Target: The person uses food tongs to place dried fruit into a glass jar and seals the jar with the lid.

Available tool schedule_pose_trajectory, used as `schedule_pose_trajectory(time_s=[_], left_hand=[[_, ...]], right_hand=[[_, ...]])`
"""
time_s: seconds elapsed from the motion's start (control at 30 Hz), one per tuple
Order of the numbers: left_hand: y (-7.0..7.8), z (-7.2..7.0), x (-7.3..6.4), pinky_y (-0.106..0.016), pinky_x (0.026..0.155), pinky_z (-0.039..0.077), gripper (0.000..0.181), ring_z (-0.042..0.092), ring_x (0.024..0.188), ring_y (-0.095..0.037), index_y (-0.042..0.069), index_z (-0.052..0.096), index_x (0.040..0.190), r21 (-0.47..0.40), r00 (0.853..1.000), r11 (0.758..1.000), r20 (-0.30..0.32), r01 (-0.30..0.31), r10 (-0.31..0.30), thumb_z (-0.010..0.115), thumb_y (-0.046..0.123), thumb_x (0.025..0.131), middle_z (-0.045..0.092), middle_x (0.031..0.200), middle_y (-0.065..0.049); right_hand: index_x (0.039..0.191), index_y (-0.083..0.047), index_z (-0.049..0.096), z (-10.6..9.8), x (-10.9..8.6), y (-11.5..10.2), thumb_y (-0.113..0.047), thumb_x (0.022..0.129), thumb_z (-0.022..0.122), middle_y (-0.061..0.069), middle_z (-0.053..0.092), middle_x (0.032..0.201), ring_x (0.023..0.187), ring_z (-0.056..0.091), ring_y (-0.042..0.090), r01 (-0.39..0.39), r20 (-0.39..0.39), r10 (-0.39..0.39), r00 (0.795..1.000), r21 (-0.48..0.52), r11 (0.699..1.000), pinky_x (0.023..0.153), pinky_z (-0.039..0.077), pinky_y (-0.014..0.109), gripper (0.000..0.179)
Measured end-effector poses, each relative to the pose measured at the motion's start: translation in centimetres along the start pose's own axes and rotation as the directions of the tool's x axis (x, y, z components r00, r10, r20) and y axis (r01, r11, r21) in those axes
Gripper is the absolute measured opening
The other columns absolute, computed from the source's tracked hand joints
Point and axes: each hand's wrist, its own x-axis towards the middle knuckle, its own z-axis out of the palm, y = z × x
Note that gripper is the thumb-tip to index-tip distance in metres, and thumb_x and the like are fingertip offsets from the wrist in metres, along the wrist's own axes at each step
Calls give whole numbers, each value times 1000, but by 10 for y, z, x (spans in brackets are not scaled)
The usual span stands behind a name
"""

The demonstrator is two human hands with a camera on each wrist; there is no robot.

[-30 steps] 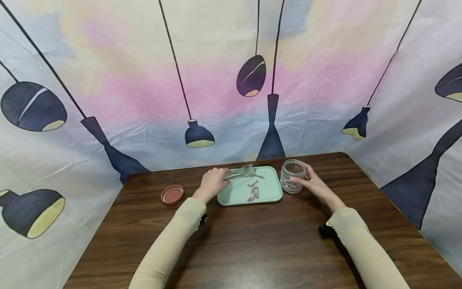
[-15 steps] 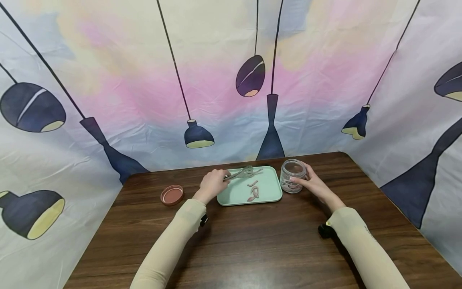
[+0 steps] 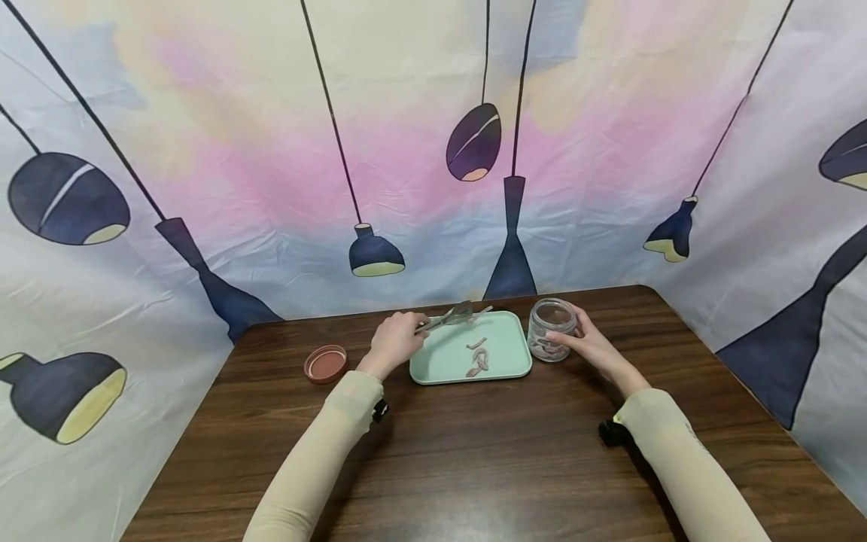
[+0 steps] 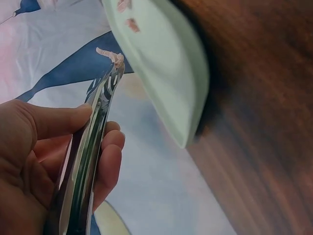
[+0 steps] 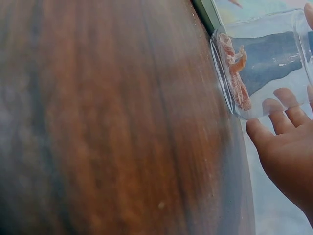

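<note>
A pinkish dried meat strip sat at the tips of the metal tongs, upper centre-left in the left wrist view and just above centre in the head view, at or over the tray's far edge; how high it hung could not be told. One end jutted past the tips, so the bite looked short: good handling called for a steady squeeze, level tongs and a slow swing, since a jerk could have shaken the strip loose. It looked thin, slightly bent and rough, paler than the steel around it.

The left hand was clamped round the tongs, thumb on one side and fingers curled on the other. The mint-green tray lay beneath, mid-frame, with more loose strips towards its right half.

Just beside the tray's right end stood a clear jar, upright and uncovered, with strips at its bottom. The right hand was wrapped about its side; that hold seemed worth keeping firm, with fingers clear of the mouth. The two hands were well apart. Further out, at centre-left, a brick-red lid lay on the dark wooden table.
</note>
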Motion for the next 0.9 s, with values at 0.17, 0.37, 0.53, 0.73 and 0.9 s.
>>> schedule_pose_trajectory(time_s=[0.17,0.37,0.53,0.73,0.9], left_hand=[[5,-11,3,-30,51,45,26,58,59,-13,14,73,123,5,999,1000,-38,-25,25,68,16,98,74,100,-6],[11,-30,5,-31,47,38,26,53,53,-16,14,74,124,-10,996,999,-79,-43,42,66,16,99,71,88,-4],[14,-41,6,-32,51,42,25,57,58,-15,13,73,123,-16,992,998,-118,-53,51,65,17,100,73,91,-4],[19,-48,4,-32,51,41,26,56,57,-15,14,73,125,-13,985,997,-156,-75,73,66,17,100,73,91,-4],[27,-55,2,-31,46,37,27,50,50,-16,15,72,126,11,975,995,-199,-97,97,65,17,100,72,88,-4]], right_hand=[[163,-18,5,0,-1,0,-35,97,69,19,13,164,152,5,43,-2,-2,2,1000,15,1000,113,19,66,93],[163,-17,4,0,0,0,-34,98,69,20,13,164,152,5,43,2,3,-2,1000,14,1000,113,19,66,94],[163,-17,4,1,-1,0,-35,97,69,19,11,165,152,4,42,2,-2,-1,1000,10,1000,114,18,66,94],[163,-17,4,1,-2,1,-34,98,68,19,10,165,152,3,43,5,-1,-5,1000,9,1000,113,18,66,93],[163,-18,5,1,-2,1,-35,98,68,20,13,164,152,5,42,-1,1,1,1000,17,1000,113,18,66,93]])
